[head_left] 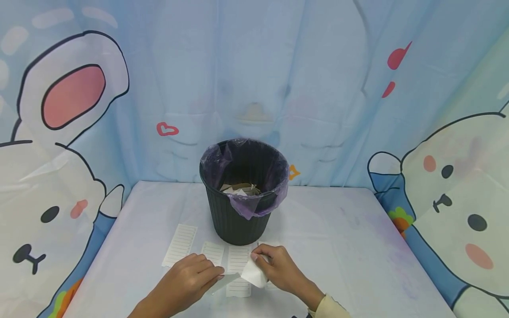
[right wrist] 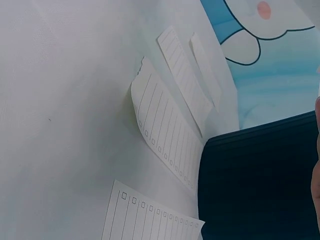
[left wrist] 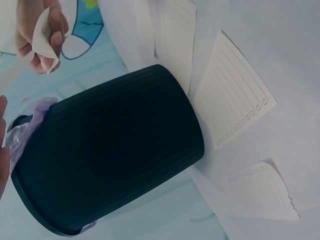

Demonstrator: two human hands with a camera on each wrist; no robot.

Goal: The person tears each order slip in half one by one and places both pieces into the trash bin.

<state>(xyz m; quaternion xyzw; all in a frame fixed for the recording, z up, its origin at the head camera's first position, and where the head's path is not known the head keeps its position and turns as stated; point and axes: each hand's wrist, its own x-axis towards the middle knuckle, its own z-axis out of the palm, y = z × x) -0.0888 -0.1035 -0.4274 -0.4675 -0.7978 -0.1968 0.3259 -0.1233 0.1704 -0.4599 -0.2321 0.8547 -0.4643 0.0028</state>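
Low over the table, in front of the bin, my left hand (head_left: 187, 282) pinches a thin, pale, see-through-looking strip (head_left: 224, 282) between thumb and fingers. My right hand (head_left: 283, 271) pinches a small white piece of paper (head_left: 254, 274), which curls over in the left wrist view. Strip and paper meet between the hands; whether they are joined I cannot tell. Below lie lined checklist sheets: a long one (head_left: 180, 245) at left, a shorter one (head_left: 212, 252), and another (head_left: 238, 258) under the hands. A further sheet (head_left: 269, 243) is mostly hidden by my right hand.
A dark ribbed bin (head_left: 238, 221) stands just beyond the sheets, with a purple liner (head_left: 280, 194) over its rim and scraps of paper (head_left: 240, 191) inside. The white-covered table (head_left: 338, 247) meets a blue cartoon curtain (head_left: 254, 66) at the back.
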